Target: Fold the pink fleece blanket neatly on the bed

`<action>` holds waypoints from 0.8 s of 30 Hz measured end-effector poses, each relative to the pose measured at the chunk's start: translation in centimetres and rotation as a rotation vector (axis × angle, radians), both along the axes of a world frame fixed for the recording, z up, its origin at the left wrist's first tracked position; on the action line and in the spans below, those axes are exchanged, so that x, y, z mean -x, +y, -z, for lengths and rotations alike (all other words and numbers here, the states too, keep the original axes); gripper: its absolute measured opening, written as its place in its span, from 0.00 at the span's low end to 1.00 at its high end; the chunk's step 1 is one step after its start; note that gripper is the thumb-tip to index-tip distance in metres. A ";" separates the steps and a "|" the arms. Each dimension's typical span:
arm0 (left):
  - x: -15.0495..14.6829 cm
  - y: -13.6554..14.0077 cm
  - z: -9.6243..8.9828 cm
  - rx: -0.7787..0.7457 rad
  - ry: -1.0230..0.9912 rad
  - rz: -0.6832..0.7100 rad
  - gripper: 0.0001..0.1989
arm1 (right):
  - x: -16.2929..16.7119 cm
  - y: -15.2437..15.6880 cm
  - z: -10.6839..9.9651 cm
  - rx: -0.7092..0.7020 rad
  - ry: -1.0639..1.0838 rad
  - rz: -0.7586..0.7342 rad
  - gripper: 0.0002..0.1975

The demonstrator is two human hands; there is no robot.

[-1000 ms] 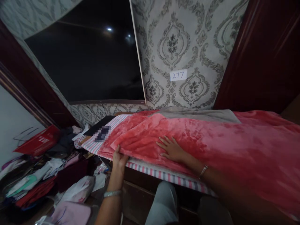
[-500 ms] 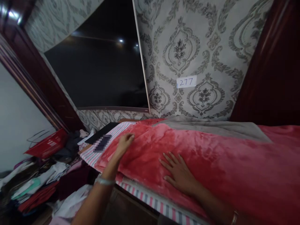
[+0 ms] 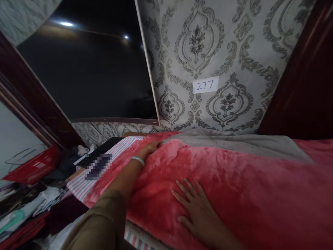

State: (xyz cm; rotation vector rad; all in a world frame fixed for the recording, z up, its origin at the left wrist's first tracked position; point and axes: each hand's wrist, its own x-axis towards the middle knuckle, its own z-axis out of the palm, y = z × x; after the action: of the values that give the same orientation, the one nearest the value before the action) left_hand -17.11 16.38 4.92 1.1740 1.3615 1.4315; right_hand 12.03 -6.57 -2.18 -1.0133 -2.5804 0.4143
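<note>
A red plush blanket lies spread over a bed. Its far edge shows a grey underside folded back. My left hand reaches across to the blanket's far left corner and rests flat on it, fingers stretched out, a pale bangle on the wrist. My right hand lies palm down on the blanket near the front, fingers apart. Neither hand grips the cloth. Under the blanket a pink and grey striped sheet sticks out at the left.
A dark screen hangs on the patterned wall, and a paper label reading 277 is stuck beside it. A red basket and a heap of clothes lie at the left. Dark wood panels stand at the right.
My left hand let go of the blanket's near edge and slid across to its far left corner. The right hand stayed flat. The view moved closer to the bed.
</note>
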 end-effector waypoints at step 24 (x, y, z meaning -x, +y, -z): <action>-2.2 -4.0 -3.5 -0.091 1.544 -0.066 0.23 | -0.1 0.0 -1.9 0.158 -0.016 -0.006 0.34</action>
State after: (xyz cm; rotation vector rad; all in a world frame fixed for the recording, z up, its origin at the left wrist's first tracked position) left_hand -14.88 12.43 8.38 2.4885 2.2577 0.3949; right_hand 12.15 -6.61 -0.24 -1.0653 -2.5989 0.6217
